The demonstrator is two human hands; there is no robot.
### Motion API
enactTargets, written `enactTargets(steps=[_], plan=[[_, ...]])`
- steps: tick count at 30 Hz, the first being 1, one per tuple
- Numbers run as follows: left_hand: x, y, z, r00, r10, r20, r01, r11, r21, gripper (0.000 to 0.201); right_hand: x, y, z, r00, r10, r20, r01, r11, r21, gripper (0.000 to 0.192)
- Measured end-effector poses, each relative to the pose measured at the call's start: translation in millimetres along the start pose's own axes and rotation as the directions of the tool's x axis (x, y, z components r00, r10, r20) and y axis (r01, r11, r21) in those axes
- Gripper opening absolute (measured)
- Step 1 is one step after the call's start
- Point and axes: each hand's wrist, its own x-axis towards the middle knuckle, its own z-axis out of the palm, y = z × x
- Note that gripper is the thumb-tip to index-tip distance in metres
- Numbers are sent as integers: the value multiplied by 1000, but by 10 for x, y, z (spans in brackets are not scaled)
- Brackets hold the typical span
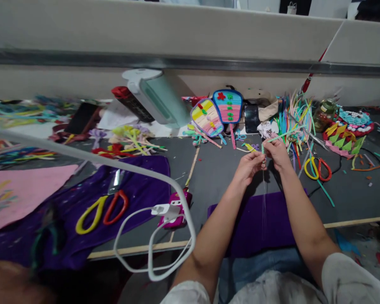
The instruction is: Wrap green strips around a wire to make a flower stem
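Note:
My left hand [249, 168] pinches a light green pipe cleaner [283, 135], its fingers closed near the bottom. Right beside it, my right hand [277, 153] is closed on the upper part of the same stem, which sticks out to the upper right. Thin pale wires or threads [264, 202] dangle from below my fingers over a purple cloth [256, 223]. What lies between the fingertips is partly hidden. Scissors with yellow and red handles [318, 169] lie to the right of my right hand.
Two fan-shaped pipe-cleaner crafts [228, 106] lean at the back beside a pale green container [164, 99]. A bundle of pipe cleaners [293, 118] and a glass jar [324, 113] stand right. Left are larger scissors [115, 200], pliers [49, 232] and a white cable [177, 185]. A blurred person's hand [15, 283] shows lower left.

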Motion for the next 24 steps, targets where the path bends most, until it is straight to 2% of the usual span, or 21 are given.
enactTargets(steps=[3,6,10,12,19,24], plan=[[22,-18,4,978,192,-78,-172,962,210,35,31,30,-15,986,-151,-72,131,964,-230,19],[33,-4,-5,961,264,-83,-233,934,272,33,25,20,4,983,-173,-65,152,957,-249,21],[22,57,-23,979,197,-57,-187,970,156,34,-13,-60,9,1000,26,14,-26,999,-30,25],[11,80,-20,988,149,-37,-146,986,79,35,-22,-97,-8,994,79,70,-82,996,36,26],[-11,86,14,995,27,93,-15,992,-124,38,-18,-114,-6,974,133,181,-158,979,129,33],[-8,64,24,986,-37,160,73,972,-224,39,-14,-96,10,973,139,184,-167,975,149,32]])
